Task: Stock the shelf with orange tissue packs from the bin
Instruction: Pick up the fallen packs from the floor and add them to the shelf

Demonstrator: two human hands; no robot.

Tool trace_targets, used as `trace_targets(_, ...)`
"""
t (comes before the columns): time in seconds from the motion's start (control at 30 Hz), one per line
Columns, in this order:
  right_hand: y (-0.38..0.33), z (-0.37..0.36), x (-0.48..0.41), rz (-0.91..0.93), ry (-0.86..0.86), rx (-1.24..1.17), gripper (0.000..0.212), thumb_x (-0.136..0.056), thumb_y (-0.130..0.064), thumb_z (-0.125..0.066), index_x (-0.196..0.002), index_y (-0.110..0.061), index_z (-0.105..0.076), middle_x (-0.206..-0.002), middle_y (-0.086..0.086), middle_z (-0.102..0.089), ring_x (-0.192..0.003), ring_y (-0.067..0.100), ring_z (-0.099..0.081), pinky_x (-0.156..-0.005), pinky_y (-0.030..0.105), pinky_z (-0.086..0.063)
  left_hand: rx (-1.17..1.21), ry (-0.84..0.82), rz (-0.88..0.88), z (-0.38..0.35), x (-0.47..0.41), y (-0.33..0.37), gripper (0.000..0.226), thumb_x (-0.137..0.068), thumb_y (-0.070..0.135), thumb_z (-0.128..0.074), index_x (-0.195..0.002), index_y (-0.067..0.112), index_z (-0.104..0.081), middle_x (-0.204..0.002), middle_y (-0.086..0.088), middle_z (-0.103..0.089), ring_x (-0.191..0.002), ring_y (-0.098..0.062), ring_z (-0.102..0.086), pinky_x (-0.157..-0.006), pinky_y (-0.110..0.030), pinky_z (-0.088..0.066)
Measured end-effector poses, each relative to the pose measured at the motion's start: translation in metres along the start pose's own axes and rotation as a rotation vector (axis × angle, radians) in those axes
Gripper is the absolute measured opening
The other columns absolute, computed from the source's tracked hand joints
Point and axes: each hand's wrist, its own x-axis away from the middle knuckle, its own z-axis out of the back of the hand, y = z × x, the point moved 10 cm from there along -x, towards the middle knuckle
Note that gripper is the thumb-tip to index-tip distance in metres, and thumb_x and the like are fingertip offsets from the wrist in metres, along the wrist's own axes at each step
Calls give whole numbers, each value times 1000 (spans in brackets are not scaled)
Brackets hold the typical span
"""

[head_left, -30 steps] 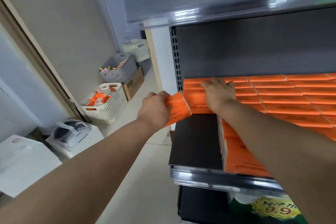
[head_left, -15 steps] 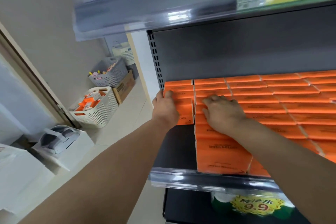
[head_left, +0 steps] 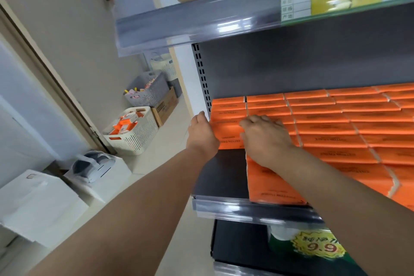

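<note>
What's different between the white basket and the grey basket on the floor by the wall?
Colour: the white basket is off-white, the grey basket is grey. Contents: the white basket holds orange packs and some white items; the grey basket holds small pink and yellow items. Position: the white basket sits nearer the camera, the grey basket farther back, beside a cardboard box. Both are slotted plastic baskets.

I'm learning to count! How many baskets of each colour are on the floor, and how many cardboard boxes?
White baskets: 2
Grey baskets: 1 clear; a grey thing behind it is too hidden to tell
Cardboard boxes: 1
Total: 4
</note>
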Motion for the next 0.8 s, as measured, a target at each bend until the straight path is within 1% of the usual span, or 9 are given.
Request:
trace_targets(0.1,-30,5,17,57,28,-17,30,-97,-25,-40,-126,-18,-48,-132,2,-49,-124,25,-41,-97,42,-36,-27,-9,-24,18,24,-10,79,-83,-5,-53,-149,6,-12,-152,-10,-21,-139,-27,-26,-107,-33,-31)
trace_targets(0.2,-66,1,40,124,46,-33,29,-97,-25,-41,-123,-19,-50,-128,2,-52,-121,24,-44,-94,40,-37,-45,-23,-56,36,60,-25,77,-82,-7,-51,-149,5,-14,-153,-11,-19,-140,-27,-24,-110,-32,-27)
trace_targets(0.33,-118,-17,78,218,9,-53,31,-98,-28,-41,-126,-20,-49,-129,1,-52,-121,23,-45,-93,40,-37,-69,-3,-34,54,112,-68,72,-84,-7,-50,-147,9,-21,-152,-9,-26,-138,-25,-29,-110,-30,-28)
trace_targets(0.43,-154,-40,113,285,-30,-73,32,-98,-28,-41,-127,-19,-49,-127,3,-54,-119,25,-47,-91,40,-38,-118,-17,12,58,154,-116,61,-87,-1,-50,-144,11,-30,-147,-8,-35,-135,-23,-35,-108,-31,-32)
trace_targets(0.5,-174,-65,138,327,-68,-74,31,-96,-26,-43,-126,-19,-50,-123,3,-56,-114,25,-50,-87,38,-40,-138,-52,56,54,184,-152,54,-88,1,-48,-140,13,-38,-143,-7,-40,-132,-22,-38,-105,-31,-35)
trace_targets(0.6,-197,-113,178,355,-188,-78,33,-93,-17,-45,-126,-20,-50,-120,2,-56,-111,24,-51,-83,35,-40,-146,-119,158,38,233,-210,49,-87,4,-49,-134,14,-47,-139,-7,-45,-129,-22,-42,-101,-29,-39)
trace_targets(0.7,-215,-160,216,409,-286,-19,31,-92,-16,-47,-123,-19,-48,-118,3,-56,-113,24,-52,-84,36,-41,-169,-219,266,12,282,-264,49,-87,6,-50,-135,13,-46,-140,-7,-45,-131,-23,-40,-105,-26,-33)
trace_targets(0.8,-229,-207,249,485,-386,58,31,-91,-16,-48,-121,-18,-48,-118,4,-55,-113,25,-52,-86,37,-42,-173,-288,351,-15,322,-305,49,-88,5,-48,-137,13,-43,-140,-7,-43,-132,-22,-38,-104,-23,-28)
